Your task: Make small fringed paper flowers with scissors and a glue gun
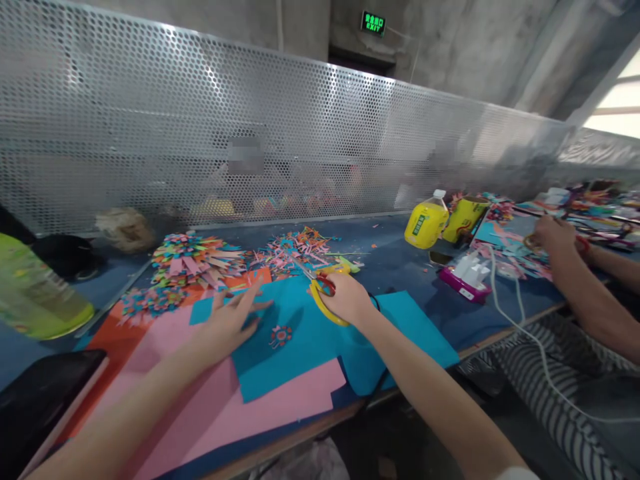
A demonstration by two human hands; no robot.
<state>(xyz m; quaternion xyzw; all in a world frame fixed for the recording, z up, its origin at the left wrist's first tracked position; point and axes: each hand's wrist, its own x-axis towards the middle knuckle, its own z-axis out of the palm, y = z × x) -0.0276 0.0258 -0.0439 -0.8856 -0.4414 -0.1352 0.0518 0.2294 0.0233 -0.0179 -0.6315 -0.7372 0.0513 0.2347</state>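
Two hands: right hand [345, 298] holds yellow scissors [324, 293] in its grip, left hand [231, 321] spread flat on blue paper [300, 347]

A: State the worktop [400, 267] surface.
B: Blue covering, running left to right below a perforated metal screen.

A: Items lying directly on it?
B: Lower left: overlapping pink sheets [225, 413], teal sheets [295, 353], an orange sheet [115, 333]. Centre: heaps of cut paper pieces [200, 257]. Upper right: two yellow bottles [425, 223], a white charger block [470, 270] and its cable [520, 320].
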